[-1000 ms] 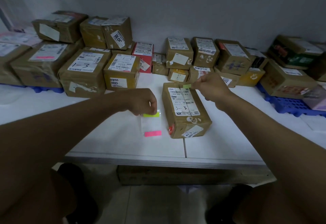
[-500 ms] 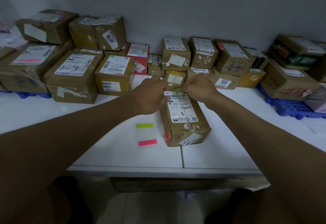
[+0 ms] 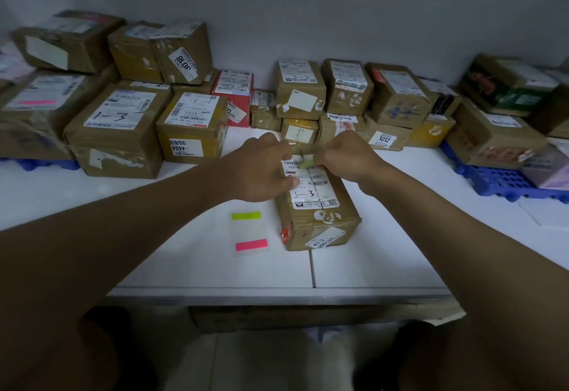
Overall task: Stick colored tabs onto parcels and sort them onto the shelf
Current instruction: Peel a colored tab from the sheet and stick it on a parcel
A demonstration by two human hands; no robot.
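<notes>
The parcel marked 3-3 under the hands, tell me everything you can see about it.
The parcel is a brown cardboard box wrapped in clear tape, lying flat on the white table, long axis running away from the camera. A white shipping label on top bears handwritten "3-3" and barcodes; another label wraps the near end, beside a red sticker. The left hand rests on the label while the right hand pinches a green tab against its far end.

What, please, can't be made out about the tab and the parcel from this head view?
- Green tab: mostly covered by the right hand; whether it is stuck down is unclear.
- Parcel far end: hidden behind both hands; the left hand covers part of its label.
- Label print: too small to read, beyond the handwritten "3-3".
</notes>
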